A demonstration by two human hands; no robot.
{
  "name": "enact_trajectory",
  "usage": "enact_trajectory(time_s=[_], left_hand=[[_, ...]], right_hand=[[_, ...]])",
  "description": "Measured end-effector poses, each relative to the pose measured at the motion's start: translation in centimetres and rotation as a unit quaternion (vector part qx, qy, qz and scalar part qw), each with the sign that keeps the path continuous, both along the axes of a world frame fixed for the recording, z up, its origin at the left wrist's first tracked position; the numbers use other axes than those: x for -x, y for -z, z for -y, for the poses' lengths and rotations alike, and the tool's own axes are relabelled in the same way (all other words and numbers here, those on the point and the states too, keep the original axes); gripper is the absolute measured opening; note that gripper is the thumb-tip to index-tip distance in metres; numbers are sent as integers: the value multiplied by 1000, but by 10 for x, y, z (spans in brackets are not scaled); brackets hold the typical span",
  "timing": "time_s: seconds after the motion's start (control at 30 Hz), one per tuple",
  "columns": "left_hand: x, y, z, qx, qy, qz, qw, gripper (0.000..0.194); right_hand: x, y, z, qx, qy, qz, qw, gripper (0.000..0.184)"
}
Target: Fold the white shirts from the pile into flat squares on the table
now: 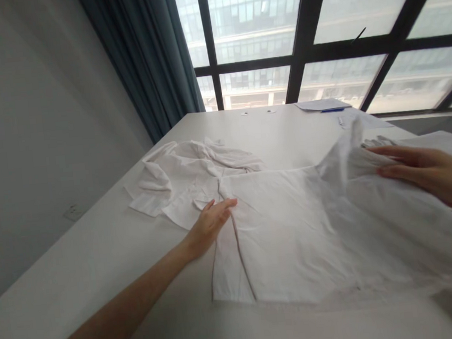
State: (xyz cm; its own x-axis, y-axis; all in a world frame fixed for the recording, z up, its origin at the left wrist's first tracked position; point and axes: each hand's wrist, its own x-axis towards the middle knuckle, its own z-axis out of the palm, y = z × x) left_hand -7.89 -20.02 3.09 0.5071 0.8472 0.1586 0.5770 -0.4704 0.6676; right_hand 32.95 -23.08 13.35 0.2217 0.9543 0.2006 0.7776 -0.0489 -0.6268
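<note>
A white, shirt-like garment (279, 228) is spread on the table, with dark seam or fold lines down its left part. My left hand (211, 221) rests on it beside one of these lines, fingers stretched out to the right. On the other side, my right hand (417, 164) pinches the garment's right part between thumb and fingers. That part is lifted off the table and blurred by motion. Crumpled white cloth (186, 168) lies beyond my left hand, touching the garment; whether it is a separate piece I cannot tell.
The white table (149, 283) runs back to a dark-framed window (255, 62). Paper sheets (321, 105) and a blue pen (332, 110) lie at the far right. A dark blue curtain (151, 54) hangs at the left, by a grey wall with a socket (74, 212).
</note>
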Motion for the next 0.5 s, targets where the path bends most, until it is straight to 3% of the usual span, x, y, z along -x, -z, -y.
enact_trajectory(time_s=[0.07, 0.13, 0.3, 0.4, 0.5], left_hand=[[-4, -8, -10, 30, -19, 69, 997, 61], [-8, -16, -25, 79, -29, 130, 988, 68], [-21, -26, -72, 223, -25, 277, 934, 84], [-25, -26, -91, 197, -31, 331, 922, 75], [-22, -22, -100, 127, -84, 297, 943, 61]], right_hand=[[35, -10, -2, 45, -80, -58, 994, 46], [73, -17, -2, 76, -152, -21, 985, 47], [160, -9, -2, 27, -299, -21, 954, 52], [192, 12, -4, 45, -328, -36, 943, 55], [205, 36, -3, 76, -360, -47, 929, 53]])
